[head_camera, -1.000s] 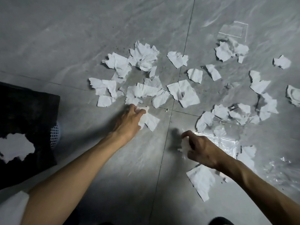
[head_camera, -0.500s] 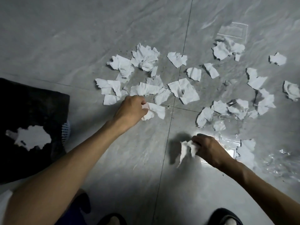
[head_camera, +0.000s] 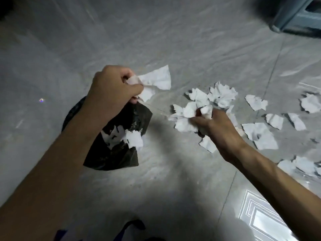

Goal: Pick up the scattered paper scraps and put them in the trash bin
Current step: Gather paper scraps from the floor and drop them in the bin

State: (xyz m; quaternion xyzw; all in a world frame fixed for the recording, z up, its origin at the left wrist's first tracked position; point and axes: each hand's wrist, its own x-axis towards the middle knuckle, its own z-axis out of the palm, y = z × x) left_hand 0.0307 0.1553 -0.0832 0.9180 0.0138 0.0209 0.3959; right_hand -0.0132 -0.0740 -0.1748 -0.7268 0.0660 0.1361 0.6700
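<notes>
My left hand (head_camera: 112, 87) is closed around white paper scraps (head_camera: 154, 80) and hovers above the trash bin (head_camera: 121, 153), which is lined with a black bag. Several scraps (head_camera: 133, 139) lie inside the bin. My right hand (head_camera: 215, 126) grips a crumpled scrap (head_camera: 206, 110) and rests among the scattered paper scraps (head_camera: 222, 95) on the grey tiled floor, right of the bin. More torn white pieces (head_camera: 260, 135) spread out toward the right edge.
A grey-blue object (head_camera: 295, 14) stands at the top right corner. A bright window reflection (head_camera: 260, 220) shows on the floor tile at the bottom right. Dark clothing (head_camera: 133, 225) is visible at the bottom edge. Bare grey floor (head_camera: 156, 32) stretches beyond the bin.
The view has swung left, so the bin now sits in the middle. My left hand has lifted its scraps over the bin. My right hand has moved into the scrap pile.
</notes>
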